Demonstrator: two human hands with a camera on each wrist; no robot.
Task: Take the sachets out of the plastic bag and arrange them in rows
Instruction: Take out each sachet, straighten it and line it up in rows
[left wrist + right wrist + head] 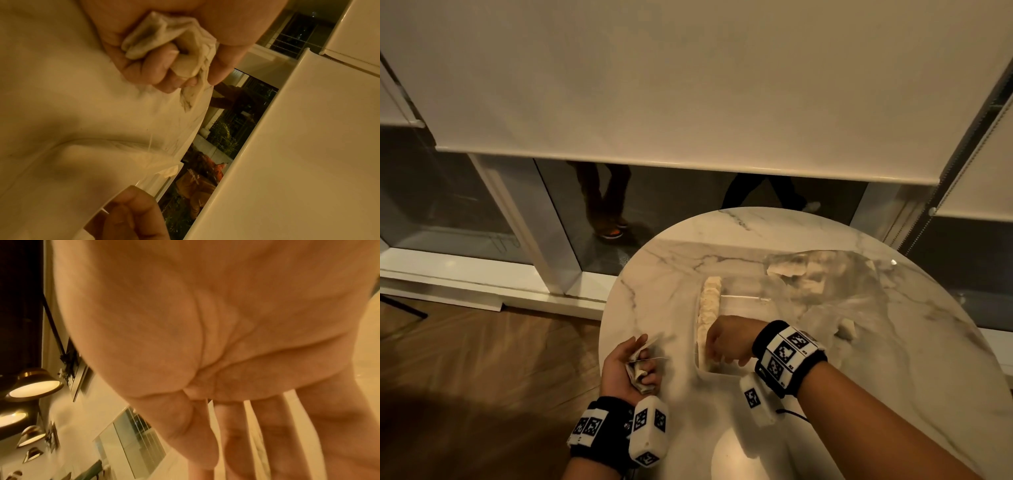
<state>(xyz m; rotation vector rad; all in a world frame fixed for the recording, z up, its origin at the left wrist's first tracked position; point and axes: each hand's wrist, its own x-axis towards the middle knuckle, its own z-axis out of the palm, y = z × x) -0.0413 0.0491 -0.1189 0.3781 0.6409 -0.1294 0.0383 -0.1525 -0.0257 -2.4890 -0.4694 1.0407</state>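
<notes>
On the round marble table a row of pale sachets runs from the middle toward me. My right hand reaches down over the near end of that row. Its fingers are straight and spread, tips at the sachets. My left hand hovers palm up at the table's left edge. It grips a crumpled bunch of sachets in curled fingers. The clear plastic bag lies open at the far right with several sachets inside. One loose sachet lies right of my right wrist.
The table's left rim drops to a wooden floor. Behind stand a window with a lowered roller blind and a white sill. A person's legs show outside the glass.
</notes>
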